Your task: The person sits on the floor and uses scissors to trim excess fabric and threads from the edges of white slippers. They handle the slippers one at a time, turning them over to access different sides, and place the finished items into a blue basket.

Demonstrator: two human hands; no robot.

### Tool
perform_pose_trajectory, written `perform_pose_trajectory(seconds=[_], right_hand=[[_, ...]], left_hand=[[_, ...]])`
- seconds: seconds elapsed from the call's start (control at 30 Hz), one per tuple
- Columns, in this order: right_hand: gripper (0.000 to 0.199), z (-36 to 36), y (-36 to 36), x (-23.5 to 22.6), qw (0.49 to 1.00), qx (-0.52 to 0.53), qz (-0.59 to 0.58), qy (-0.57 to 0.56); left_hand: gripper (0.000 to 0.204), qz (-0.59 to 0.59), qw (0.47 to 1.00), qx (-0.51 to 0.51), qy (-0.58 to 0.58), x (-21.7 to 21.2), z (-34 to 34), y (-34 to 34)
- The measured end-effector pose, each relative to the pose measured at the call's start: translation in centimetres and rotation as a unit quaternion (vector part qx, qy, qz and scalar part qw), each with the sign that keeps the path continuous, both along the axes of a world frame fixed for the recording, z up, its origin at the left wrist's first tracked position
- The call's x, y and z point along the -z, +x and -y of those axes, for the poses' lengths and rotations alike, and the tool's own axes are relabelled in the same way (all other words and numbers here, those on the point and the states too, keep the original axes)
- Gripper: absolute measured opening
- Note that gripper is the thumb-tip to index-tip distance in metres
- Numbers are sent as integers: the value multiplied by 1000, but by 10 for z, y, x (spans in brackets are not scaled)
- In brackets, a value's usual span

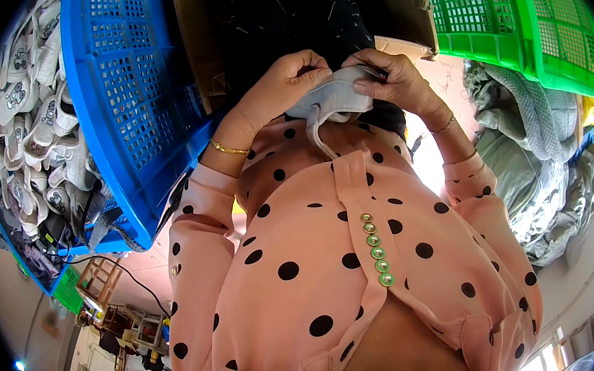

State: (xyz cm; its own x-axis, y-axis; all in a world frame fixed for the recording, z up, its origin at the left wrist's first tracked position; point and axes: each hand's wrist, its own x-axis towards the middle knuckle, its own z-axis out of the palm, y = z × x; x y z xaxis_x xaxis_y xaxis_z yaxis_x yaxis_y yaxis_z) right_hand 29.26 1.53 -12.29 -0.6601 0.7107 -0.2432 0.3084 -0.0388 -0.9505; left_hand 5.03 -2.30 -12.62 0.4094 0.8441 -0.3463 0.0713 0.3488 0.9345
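A light grey fabric shoe upper (337,97) with a narrow strap hanging toward me is held in front of my lap. My left hand (286,85) is closed, its thumb and curled fingers at the upper's left edge. My right hand (399,81) grips the other side, thumb pressed on the grey cloth and fingers behind it. Something small and dark shows by the right fingertips, too little to name. Dark trousers (288,22) with loose thread bits lie beyond the hands.
At left stands a blue plastic basket (135,101), beside a heap of pale shoe uppers (34,132). A cardboard box (408,3) and a green basket (487,10) are at the far right. Grey fabric pieces (540,183) pile up below the green basket. A black cable (130,273) hangs at left.
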Motion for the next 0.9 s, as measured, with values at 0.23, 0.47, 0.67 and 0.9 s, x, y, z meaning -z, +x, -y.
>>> perform_pose_trajectory(seconds=[0.23,0.47,0.67,0.9], right_hand=[[43,1,0,-1,1000,7,8,-10],[43,1,0,0,1000,9,5,-7],[44,-2,-1,2,1000,-13,10,11],[43,-1,-1,0,1000,2,13,5]], left_hand=[[13,38,997,-64,-30,-5,7,5],[10,-66,991,-27,118,3,8,5],[12,-28,998,15,48,0,1,-2],[13,69,994,-62,-58,0,5,0]])
